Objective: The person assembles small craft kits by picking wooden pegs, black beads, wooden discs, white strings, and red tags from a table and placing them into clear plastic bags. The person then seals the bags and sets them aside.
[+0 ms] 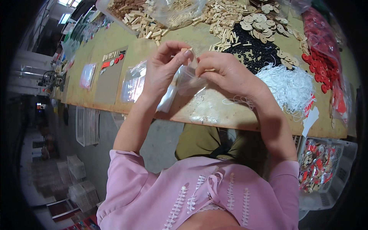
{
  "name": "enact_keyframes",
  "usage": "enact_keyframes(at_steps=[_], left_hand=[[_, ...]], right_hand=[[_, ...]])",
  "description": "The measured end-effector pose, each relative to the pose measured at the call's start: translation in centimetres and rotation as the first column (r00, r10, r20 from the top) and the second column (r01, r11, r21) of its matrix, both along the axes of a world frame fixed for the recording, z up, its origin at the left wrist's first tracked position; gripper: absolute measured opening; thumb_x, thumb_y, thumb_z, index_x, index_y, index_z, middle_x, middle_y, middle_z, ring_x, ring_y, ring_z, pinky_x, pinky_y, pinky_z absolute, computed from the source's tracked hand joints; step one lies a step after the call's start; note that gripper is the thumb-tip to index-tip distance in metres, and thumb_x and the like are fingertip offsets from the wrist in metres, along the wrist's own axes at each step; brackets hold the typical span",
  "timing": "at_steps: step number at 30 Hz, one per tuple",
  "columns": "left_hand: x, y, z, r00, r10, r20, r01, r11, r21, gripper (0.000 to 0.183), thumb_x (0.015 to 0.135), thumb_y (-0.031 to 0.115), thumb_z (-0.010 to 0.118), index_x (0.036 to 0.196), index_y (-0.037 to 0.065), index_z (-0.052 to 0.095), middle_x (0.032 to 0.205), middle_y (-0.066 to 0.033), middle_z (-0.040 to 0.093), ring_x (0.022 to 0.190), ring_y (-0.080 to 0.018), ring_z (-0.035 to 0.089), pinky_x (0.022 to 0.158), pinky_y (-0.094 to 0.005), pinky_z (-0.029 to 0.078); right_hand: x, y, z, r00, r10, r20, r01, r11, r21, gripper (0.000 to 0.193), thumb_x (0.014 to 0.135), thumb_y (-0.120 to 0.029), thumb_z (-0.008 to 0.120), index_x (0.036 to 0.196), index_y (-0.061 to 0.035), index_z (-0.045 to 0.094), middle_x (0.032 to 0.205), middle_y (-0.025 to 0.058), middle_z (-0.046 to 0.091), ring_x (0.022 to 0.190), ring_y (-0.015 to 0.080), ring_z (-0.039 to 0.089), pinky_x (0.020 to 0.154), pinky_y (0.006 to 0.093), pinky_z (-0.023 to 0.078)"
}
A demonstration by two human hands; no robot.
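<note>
The table (140, 48) fills the upper half of the frame, its front edge curving from middle left to lower right. Bare top shows at upper centre and in a strip along that edge, below the hands. A white string heap (285, 86) bounds the room on the right, the board (109, 82) on the left, and wood blocks (143, 25) at the top.

The right hand (226, 71), at centre, has its fingertips together, clamped on the bag's edge. The left hand (163, 69), just left of it, pinches a small piece between thumb and forefinger.

The bag (188, 84), at centre below the fingertips, is clear, thin and creased. The small piece (186, 50) is pale tan; its full shape is hidden.
</note>
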State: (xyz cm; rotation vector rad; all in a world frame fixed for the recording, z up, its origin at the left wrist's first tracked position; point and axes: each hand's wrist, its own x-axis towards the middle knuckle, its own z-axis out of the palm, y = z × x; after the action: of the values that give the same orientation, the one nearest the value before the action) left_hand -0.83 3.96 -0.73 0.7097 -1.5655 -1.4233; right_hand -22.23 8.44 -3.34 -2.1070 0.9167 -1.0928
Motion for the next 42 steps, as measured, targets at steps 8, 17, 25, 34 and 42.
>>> enact_keyframes(at_steps=[8, 17, 25, 34, 42], left_hand=[[-1.1, 0.8, 0.4, 0.895, 0.17, 0.413, -0.038, 0.95, -0.309, 0.013, 0.092, 0.009, 0.077, 0.102, 0.001, 0.074, 0.088, -0.0027, 0.072, 0.078, -0.0086, 0.065, 0.072, -0.0256, 0.053], [-2.8, -4.1, 1.2, 0.828, 0.246, 0.503, 0.049, 0.863, -0.502, 0.019, 0.1, 0.015, 0.069, 0.11, -0.001, 0.074, 0.105, -0.0063, 0.072, 0.088, -0.0113, 0.066, 0.078, -0.0273, 0.054], [-6.8, -19.2, -5.7, 0.493, 0.586, 0.643, 0.152, 0.67, -0.727, 0.03, 0.09, 0.025, 0.076, 0.115, 0.008, 0.071, 0.107, -0.0136, 0.075, 0.09, -0.0295, 0.073, 0.079, -0.0396, 0.057], [-3.9, -17.4, -4.9, 0.816, 0.055, 0.575, -0.017, 0.997, -0.071, 0.026, 0.093, 0.025, 0.075, 0.106, 0.003, 0.071, 0.09, -0.0043, 0.074, 0.085, -0.0183, 0.071, 0.073, -0.0332, 0.054], [-3.4, -4.4, 1.0, 0.958, -0.276, 0.08, 0.281, 0.958, -0.061, 0.028, 0.093, 0.008, 0.077, 0.119, 0.004, 0.065, 0.11, -0.0021, 0.069, 0.102, -0.0102, 0.065, 0.093, -0.0276, 0.053]], right_hand=[[-0.6, 0.2, 0.7, 0.998, -0.052, 0.026, 0.052, 0.999, -0.001, 0.007, 0.088, -0.006, 0.067, 0.094, -0.0027, 0.069, 0.093, 0.012, 0.067, 0.086, 0.0318, 0.066, 0.079, 0.0386, 0.053], [-1.9, -0.5, 0.9, 0.993, -0.101, 0.062, 0.103, 0.995, -0.015, 0.01, 0.087, -0.006, 0.067, 0.096, -0.0023, 0.07, 0.092, 0.014, 0.068, 0.088, 0.0329, 0.067, 0.08, 0.0385, 0.054], [-1.2, 0.0, 1.1, 0.983, -0.18, 0.017, 0.18, 0.984, -0.001, 0.009, 0.09, -0.008, 0.065, 0.095, -0.0031, 0.07, 0.092, 0.0166, 0.069, 0.089, 0.0366, 0.068, 0.082, 0.0422, 0.055], [-1.5, -0.7, 0.1, 0.975, -0.221, 0.036, 0.223, 0.973, -0.056, 0.008, 0.091, -0.007, 0.065, 0.096, -0.0017, 0.068, 0.097, 0.0156, 0.065, 0.09, 0.0343, 0.066, 0.082, 0.04, 0.054], [-2.7, -1.6, 0.1, 0.984, -0.165, 0.074, 0.165, 0.986, 0.004, 0.007, 0.087, -0.004, 0.068, 0.093, -0.001, 0.07, 0.096, 0.0102, 0.067, 0.092, 0.0262, 0.067, 0.083, 0.0341, 0.053]])
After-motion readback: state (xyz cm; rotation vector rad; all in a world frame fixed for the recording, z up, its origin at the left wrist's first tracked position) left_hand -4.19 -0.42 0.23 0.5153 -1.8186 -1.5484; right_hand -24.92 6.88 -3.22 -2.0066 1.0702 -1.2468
